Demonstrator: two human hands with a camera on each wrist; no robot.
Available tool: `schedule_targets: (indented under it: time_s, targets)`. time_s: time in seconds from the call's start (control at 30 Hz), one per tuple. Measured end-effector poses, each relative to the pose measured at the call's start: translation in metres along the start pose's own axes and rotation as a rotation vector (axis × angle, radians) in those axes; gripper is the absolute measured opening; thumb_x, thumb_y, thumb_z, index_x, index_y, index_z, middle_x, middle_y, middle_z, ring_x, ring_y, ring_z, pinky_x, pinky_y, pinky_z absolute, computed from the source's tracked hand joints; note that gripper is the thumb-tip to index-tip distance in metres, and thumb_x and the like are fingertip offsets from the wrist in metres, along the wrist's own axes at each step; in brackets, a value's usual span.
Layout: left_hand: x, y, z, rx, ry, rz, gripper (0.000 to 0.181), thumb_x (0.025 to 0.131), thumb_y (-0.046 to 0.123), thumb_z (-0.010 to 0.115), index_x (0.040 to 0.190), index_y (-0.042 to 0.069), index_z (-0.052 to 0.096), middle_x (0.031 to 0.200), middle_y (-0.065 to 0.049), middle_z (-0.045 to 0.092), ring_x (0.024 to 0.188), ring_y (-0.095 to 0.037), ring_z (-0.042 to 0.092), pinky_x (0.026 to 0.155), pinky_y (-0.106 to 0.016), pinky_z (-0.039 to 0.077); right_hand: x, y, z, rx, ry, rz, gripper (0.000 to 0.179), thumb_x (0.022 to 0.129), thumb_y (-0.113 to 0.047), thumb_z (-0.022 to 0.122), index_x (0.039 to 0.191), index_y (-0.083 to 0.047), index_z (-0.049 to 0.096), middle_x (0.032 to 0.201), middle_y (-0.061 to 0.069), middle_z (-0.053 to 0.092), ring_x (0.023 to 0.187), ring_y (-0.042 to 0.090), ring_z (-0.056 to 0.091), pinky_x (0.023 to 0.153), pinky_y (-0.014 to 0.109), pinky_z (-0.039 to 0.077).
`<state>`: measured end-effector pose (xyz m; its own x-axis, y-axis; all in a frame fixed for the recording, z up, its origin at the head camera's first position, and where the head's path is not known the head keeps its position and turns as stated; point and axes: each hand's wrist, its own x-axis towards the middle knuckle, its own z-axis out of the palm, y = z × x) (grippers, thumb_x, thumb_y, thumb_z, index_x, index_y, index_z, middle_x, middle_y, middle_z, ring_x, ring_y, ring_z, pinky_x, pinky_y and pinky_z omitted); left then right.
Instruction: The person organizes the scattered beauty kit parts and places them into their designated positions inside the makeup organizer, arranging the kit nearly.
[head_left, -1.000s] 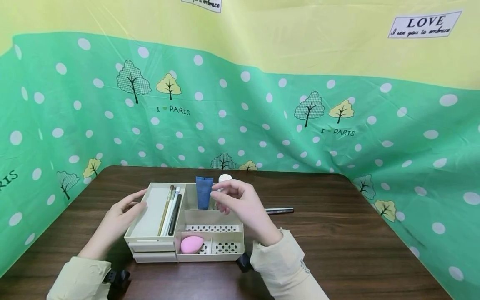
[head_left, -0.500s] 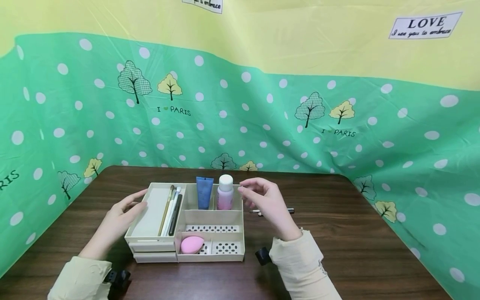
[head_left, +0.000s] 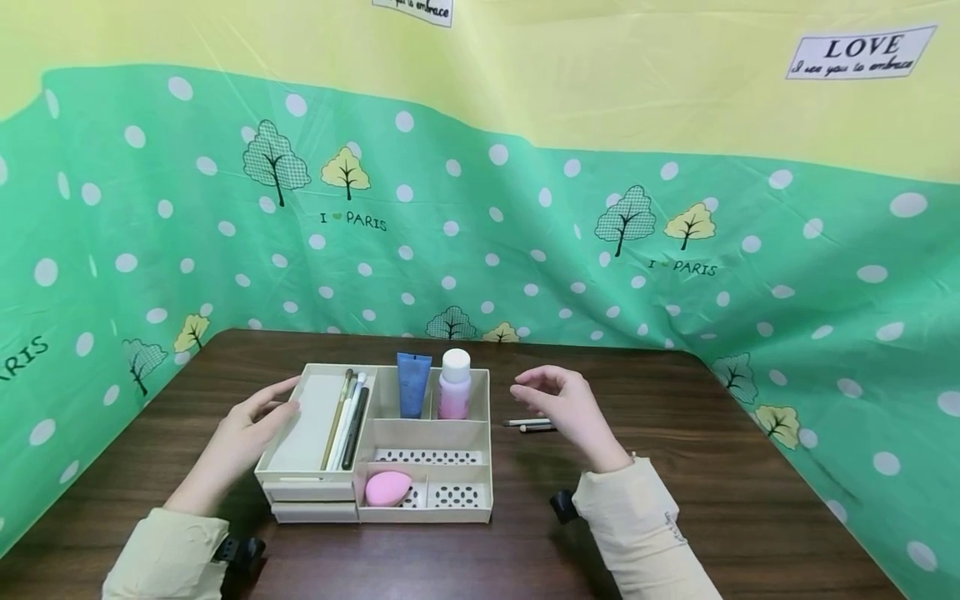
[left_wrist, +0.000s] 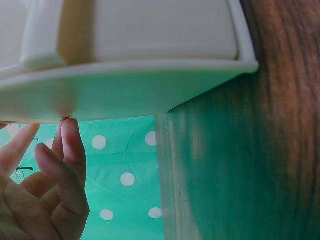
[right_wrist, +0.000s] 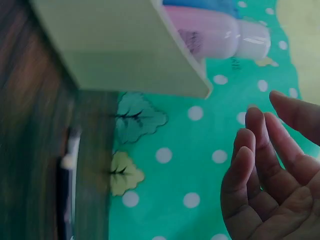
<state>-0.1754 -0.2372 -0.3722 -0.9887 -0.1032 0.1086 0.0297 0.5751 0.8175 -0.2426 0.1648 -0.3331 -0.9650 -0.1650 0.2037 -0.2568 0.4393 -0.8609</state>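
A cream desk organizer (head_left: 424, 516) stands on the table. My left hand (head_left: 243, 432) touches its left side with the fingertips; the left wrist view shows the fingers (left_wrist: 74, 145) against the wall. To the right of the organizer my right hand (head_left: 568, 408) hovers, holding nothing, its fingers loosely bent. A pink bottle with a white cap (head_left: 454, 390) stands upright in the back right compartment, beside a blue squeeze tube (head_left: 413, 387). In the left tray lie several makeup brushes (head_left: 347, 425). A pink makeup sponge (head_left: 387, 489) sits in the front compartment.
On the dark wooden table (head_left: 720, 500), right of the organizer, lie slim brushes (head_left: 525, 423), partly hidden by my right hand. A green and yellow patterned cloth (head_left: 480, 233) hangs behind the table.
My right hand has let go of the pink bottle, left in the back right compartment, and has moved away to the right. My left hand has stayed at the organizer's left side.
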Motion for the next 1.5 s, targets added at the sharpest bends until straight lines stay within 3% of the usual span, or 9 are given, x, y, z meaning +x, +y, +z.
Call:
schedule_targets:
  time_s: [0.3, 0.5, 1.1, 1.5]
  targets:
    - [0.0, -0.001, -0.001, 0.002, 0.0, -0.001, 0.055, 0.103, 0.039, 0.05, 0.151, 0.012, 0.042, 0.131, -0.026, 0.058, 0.118, -0.034, 0.055, 0.085, -0.034, 0.046, 0.005, 0.029, -0.002, -0.182, -0.046, -0.024, 0.022, 0.087, -0.02, 0.076, 0.102, -0.003, 0.074, 0.093, 0.006, 0.073, 0.076, 0.014, 0.058, 0.065, 0.027, 0.047]
    - [0.0, -0.001, -0.001, -0.005, -0.006, -0.009, 0.056, 0.103, 0.04, 0.05, 0.152, 0.013, 0.041, 0.133, -0.027, 0.057, 0.12, -0.037, 0.054, 0.086, -0.035, 0.045, 0.008, 0.042, -0.003, -0.276, -0.069, -0.046, 0.021, 0.086, -0.018, 0.076, 0.101, -0.004, 0.074, 0.091, 0.005, 0.073, 0.077, 0.015, 0.061, 0.069, 0.028, 0.048]
    - [0.001, -0.001, -0.001, -0.012, -0.006, -0.008, 0.056, 0.103, 0.04, 0.05, 0.152, 0.014, 0.041, 0.131, -0.026, 0.059, 0.116, -0.032, 0.056, 0.083, -0.032, 0.047, 0.022, 0.072, -0.005, -0.44, -0.205, -0.007, 0.017, 0.085, -0.014, 0.076, 0.099, -0.005, 0.073, 0.089, 0.002, 0.069, 0.075, 0.016, 0.057, 0.068, 0.03, 0.045]
    - [0.0, 0.0, -0.001, 0.0, -0.001, 0.005, 0.055, 0.103, 0.038, 0.05, 0.151, 0.013, 0.043, 0.13, -0.026, 0.059, 0.118, -0.035, 0.055, 0.085, -0.036, 0.046, 0.026, 0.08, -0.008, -0.523, -0.226, -0.011, 0.013, 0.084, -0.009, 0.077, 0.095, -0.005, 0.074, 0.086, 0.002, 0.068, 0.073, 0.013, 0.052, 0.067, 0.03, 0.044]
